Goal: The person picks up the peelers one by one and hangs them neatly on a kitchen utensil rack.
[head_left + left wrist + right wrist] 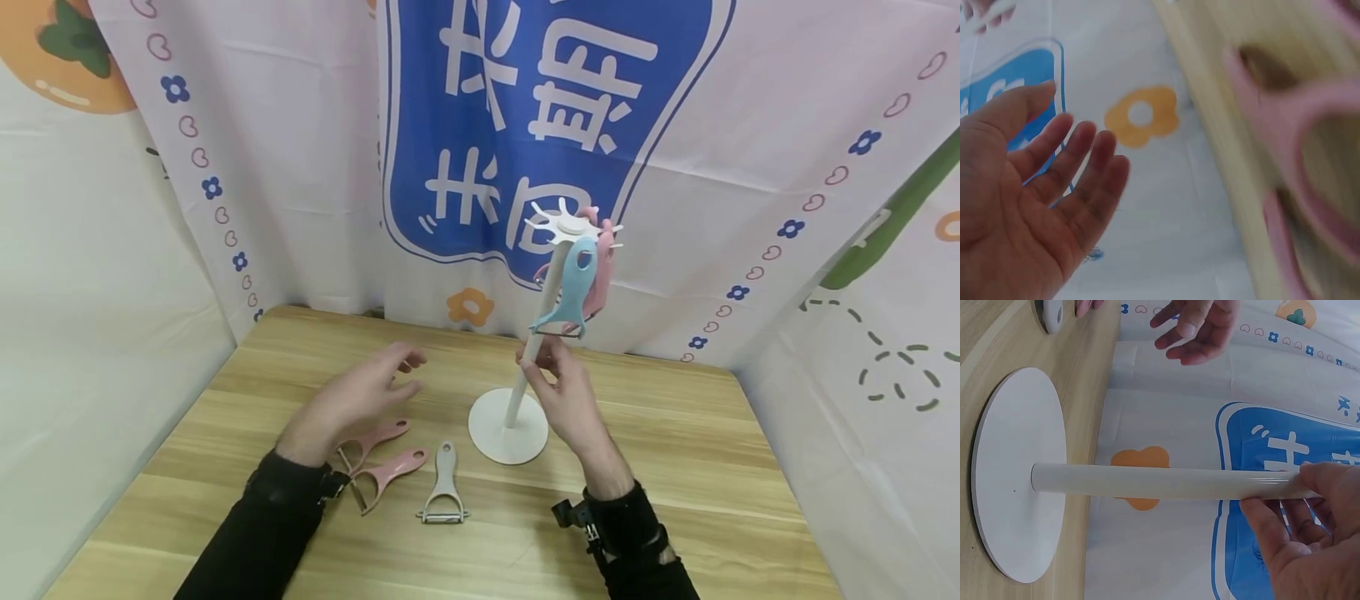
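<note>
My right hand (566, 396) pinches the pole of a white rack (508, 435) between thumb and fingers. In the right wrist view the pole (1147, 481) rises from a round base (1016, 481). From the rack's spoked top hang a blue peeler (577, 279) and pink peelers (602, 275); how many pink ones is partly hidden. Fingers relaxed and holding nothing, my left hand (356, 396) hovers over the table, left of the rack. Just below it lie two pink peelers (392, 471), the farther one (381, 435) partly covered by my wrist. Beside them lies a grey peeler (446, 475).
Everything stands on a wood-grain table (660, 517). A printed cloth (315, 167) hangs behind its back edge, and cloth also covers both sides. The rack's top reaches up in front of the back cloth.
</note>
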### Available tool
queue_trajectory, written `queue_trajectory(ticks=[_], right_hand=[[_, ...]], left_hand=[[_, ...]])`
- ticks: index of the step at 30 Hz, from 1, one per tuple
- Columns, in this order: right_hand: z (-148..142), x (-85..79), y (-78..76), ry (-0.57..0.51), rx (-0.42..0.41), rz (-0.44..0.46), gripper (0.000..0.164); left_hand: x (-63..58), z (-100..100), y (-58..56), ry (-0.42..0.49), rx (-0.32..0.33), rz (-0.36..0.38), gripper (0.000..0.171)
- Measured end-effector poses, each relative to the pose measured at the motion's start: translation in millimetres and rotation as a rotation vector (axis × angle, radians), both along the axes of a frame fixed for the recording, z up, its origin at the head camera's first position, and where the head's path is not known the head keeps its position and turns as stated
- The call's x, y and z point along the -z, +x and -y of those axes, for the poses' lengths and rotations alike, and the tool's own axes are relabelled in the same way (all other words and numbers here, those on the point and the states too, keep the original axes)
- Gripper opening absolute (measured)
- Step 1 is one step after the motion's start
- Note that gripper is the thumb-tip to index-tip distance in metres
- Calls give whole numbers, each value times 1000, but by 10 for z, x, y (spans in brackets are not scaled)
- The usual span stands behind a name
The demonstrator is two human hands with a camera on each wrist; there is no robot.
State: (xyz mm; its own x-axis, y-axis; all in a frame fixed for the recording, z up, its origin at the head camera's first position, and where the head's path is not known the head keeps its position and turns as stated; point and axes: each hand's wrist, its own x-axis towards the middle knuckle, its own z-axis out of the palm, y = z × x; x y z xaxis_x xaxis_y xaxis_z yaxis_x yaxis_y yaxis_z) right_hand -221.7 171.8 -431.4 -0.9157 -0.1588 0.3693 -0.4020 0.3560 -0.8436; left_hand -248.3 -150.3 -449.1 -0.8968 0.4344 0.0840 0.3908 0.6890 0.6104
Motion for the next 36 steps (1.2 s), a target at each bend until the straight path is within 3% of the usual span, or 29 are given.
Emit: queue_trajectory(ticks=[5,12,18,28,36], right_hand=[[26,6,1,-13,-2,7,26],[32,5,4,4,1,6,26],[19,-1,14,18,6,15,26],[15,-4,17,22,3,25,28],[22,4,22,-5,5,32,28]], left_hand=[[5,264,-36,-80,-19,-20,42],[33,513,-36,-181,-73,65,33],[49,555,-59,-322,-103,139,32],[109,647,-25,-380,-181,342,43],[128,705,-1,-404,-168,337,40]])
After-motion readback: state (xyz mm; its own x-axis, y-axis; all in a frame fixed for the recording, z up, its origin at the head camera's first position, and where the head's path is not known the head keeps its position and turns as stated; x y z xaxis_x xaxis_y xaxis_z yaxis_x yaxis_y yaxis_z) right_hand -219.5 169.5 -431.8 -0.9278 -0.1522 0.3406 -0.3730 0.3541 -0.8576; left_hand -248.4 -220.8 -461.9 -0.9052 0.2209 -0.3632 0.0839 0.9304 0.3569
